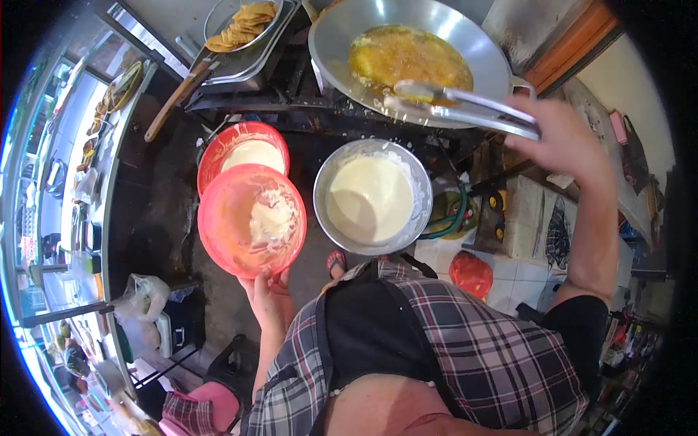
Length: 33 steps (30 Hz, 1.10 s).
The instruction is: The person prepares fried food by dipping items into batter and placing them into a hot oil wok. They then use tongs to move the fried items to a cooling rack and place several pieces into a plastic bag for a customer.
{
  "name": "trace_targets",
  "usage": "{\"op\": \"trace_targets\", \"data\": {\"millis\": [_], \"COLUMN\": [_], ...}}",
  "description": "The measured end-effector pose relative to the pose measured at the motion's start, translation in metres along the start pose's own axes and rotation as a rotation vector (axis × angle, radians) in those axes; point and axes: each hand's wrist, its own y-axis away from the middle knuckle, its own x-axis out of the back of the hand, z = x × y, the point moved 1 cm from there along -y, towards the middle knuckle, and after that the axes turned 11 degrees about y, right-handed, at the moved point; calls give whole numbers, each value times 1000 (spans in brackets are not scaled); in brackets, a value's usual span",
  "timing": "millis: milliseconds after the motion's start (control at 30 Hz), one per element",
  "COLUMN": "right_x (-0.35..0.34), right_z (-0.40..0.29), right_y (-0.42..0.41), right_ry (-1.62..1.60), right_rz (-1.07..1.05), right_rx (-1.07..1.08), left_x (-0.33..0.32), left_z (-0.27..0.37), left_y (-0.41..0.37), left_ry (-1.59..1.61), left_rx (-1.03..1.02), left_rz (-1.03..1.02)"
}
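My left hand (269,297) grips the near rim of a red plastic bowl (226,218) smeared inside with pale batter. Behind it, partly covered, is another red bowl (210,155) with batter. A metal bowl of pale batter (368,199) sits to the right. Higher up, my right hand (556,136) is closed around metal tongs (480,111), whose blurred tips are over the near edge of the oil (409,60) in a large metal wok (332,49). Whether the tongs pinch anything cannot be told.
Fried pieces (242,27) rest in a wire strainer over a metal tray (262,68) at the upper left, beside a wooden-handled tool (174,103). A glass display case (106,218) stands left. A green hose (461,210) and a red bag (471,275) lie right of the metal bowl.
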Motion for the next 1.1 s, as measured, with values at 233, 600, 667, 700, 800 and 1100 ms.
{"op": "trace_targets", "data": {"millis": [233,600,667,700,800,1100], "right_x": [-184,-248,-222,-214,-214,-244], "right_z": [-75,-141,-136,-134,-128,-142], "right_y": [-3,-12,-7,-4,-16,-37], "right_ry": [109,55,85,97,145,237], "right_rz": [-653,-620,-542,-504,-432,-474], "right_rx": [-74,-41,-35,-36,-61,-95], "left_x": [5,25,28,29,35,31], "left_z": [16,46,52,54,57,62], "left_y": [-23,-54,-59,-62,-74,-81], "left_ry": [-25,-85,-81,-83,-97,-115], "left_rx": [105,127,126,128,141,166], "left_rz": [-93,-85,-113,-129,-141,-167]}}
